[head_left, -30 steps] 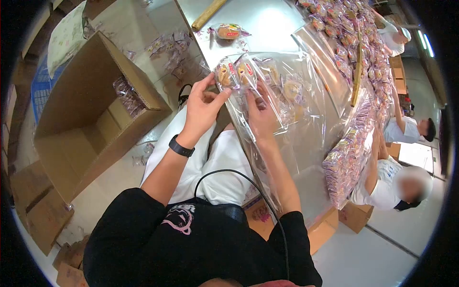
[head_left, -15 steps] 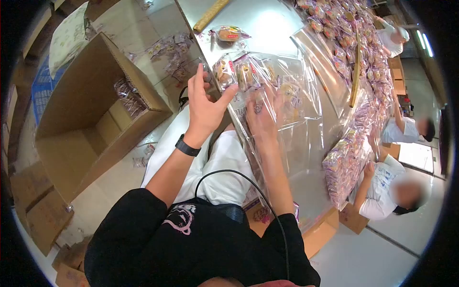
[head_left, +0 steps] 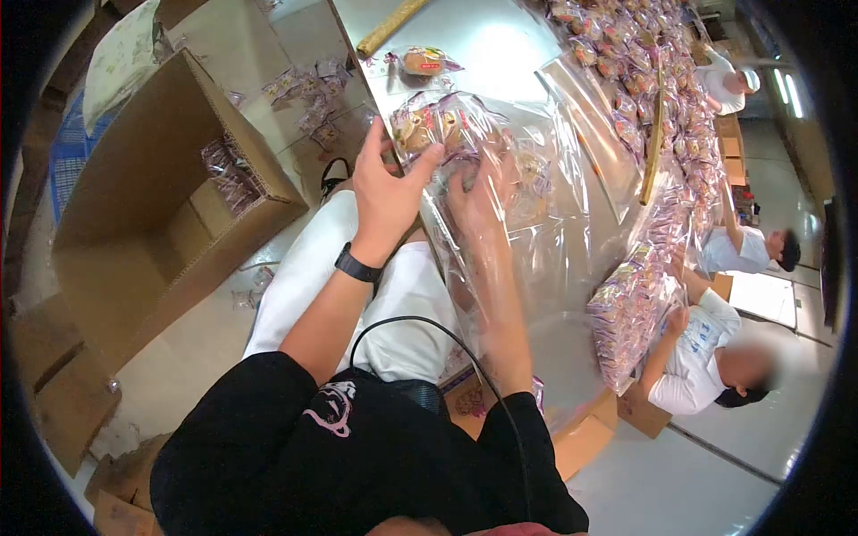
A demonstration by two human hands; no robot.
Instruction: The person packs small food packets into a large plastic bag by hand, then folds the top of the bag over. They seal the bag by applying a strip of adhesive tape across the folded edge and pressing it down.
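Note:
A row of small cakes in printed clear wrappers (head_left: 414,128) lies under a large clear plastic bag (head_left: 559,259) at the table's near edge. My left hand (head_left: 386,192), with a dark watch band on the wrist, cups the row's left end between thumb and fingers. Covered by the bag film, my right hand (head_left: 483,192) curls round the row's right part; glare and film partly hide its fingers. Beyond the row lies a single wrapped cake (head_left: 424,61), touched by neither hand.
Wrapped cakes (head_left: 617,54) pile along the table's far side, beside a gold strip (head_left: 657,125). Another gold strip (head_left: 393,25) lies at upper left. An open cardboard box (head_left: 170,223) stands left, with packets on the floor. Several people in white shirts (head_left: 702,348) are at right.
My left hand has closed in on the row's left end. The row of cakes and my right hand under the film have shifted slightly left, and the cakes sit closer together.

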